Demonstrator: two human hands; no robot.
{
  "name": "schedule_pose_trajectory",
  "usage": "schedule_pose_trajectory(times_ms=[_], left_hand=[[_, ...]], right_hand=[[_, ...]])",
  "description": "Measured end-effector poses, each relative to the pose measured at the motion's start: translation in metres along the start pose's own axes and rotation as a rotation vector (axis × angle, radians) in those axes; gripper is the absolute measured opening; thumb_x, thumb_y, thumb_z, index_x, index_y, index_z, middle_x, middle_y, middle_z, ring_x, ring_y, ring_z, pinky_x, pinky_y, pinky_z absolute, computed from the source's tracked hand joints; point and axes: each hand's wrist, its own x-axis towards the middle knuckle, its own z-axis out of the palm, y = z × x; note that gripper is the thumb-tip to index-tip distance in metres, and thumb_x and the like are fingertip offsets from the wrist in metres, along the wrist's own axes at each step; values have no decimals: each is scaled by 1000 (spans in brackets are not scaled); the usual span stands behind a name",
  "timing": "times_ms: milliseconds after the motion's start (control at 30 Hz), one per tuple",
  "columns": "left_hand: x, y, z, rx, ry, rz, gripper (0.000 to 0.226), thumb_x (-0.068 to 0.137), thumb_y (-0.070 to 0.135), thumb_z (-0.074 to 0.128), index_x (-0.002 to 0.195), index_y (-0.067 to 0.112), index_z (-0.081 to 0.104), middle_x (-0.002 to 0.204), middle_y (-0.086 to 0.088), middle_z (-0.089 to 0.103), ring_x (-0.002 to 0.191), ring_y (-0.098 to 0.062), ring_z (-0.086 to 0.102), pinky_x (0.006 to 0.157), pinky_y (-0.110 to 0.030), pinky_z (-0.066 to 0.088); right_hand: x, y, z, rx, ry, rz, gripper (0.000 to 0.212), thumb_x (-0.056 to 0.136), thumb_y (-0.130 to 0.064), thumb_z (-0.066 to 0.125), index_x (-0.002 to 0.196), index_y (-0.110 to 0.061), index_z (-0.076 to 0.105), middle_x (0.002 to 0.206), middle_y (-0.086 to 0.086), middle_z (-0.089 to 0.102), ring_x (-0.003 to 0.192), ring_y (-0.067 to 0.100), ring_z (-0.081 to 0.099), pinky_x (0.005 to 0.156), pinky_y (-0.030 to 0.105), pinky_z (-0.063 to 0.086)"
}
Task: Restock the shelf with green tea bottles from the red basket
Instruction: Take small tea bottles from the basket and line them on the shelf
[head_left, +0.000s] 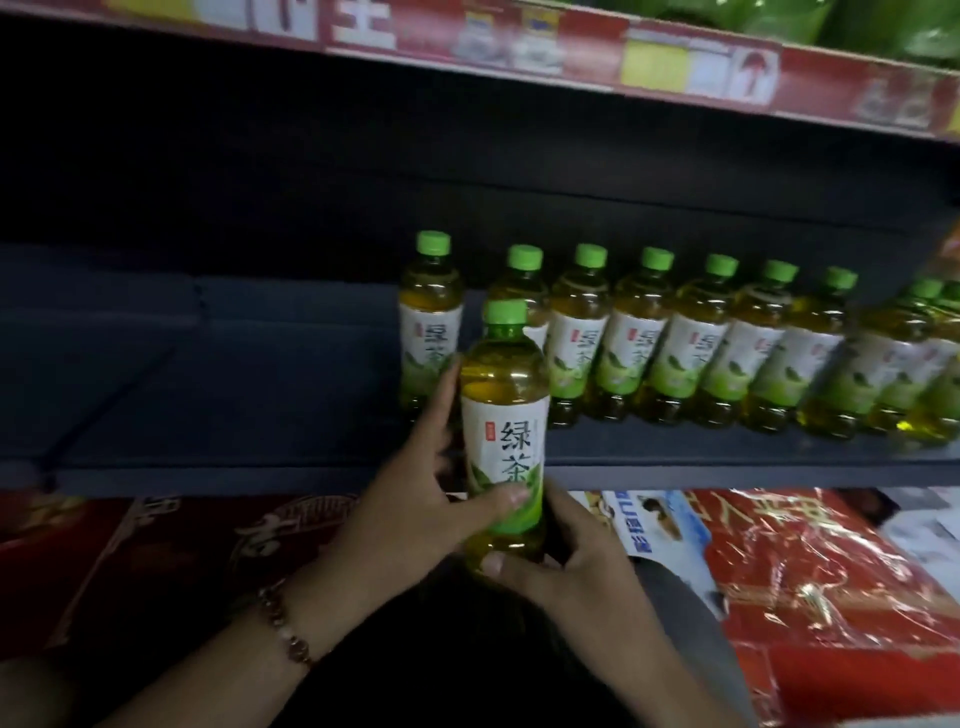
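Head view: a green tea bottle (504, 426) was held upright in front of the shelf (291, 467), just before the row of bottles (675, 343) standing there. The left hand (415, 499) was wrapped round its side and label, and the right hand (566, 566) was curled under its bottom. The bottle should be lifted over the shelf edge, kept straight, and set down softly beside the others, label facing out.

You hold amber-green bottle (503, 441) — bright green cap (505, 312), white-and-green label (506, 462); dark navy shelf (260, 395); red-gold packaging (810, 571) below.
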Motion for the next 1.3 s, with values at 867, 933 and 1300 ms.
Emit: schedule_pose_trajectory(times_ms=[867,933,1300], left_hand=[[58,-51,-99,293,349,0,113,82,22,78,144,64,-5,149,19,44,131,0,46,107,-39,45],[59,-52,-99,308,344,-8,113,83,23,78,145,62,-7,151,17,41,133,-3,44,108,-41,44],[13,-24,-71,768,426,67,40,94,35,58,132,23,56,121,0,60,109,-21,57,84,-34,48]], right_hand=[[141,0,126,-121,131,-308,66,82,5,66,139,-23,49,129,-12,60,119,-6,53,100,15,44],[141,0,124,-116,94,-287,66,83,4,64,141,-23,46,129,-13,60,118,-7,53,98,12,44],[90,-12,41,-742,-159,-258,77,94,-28,61,157,-26,18,157,-1,33,140,15,35,110,24,33]])
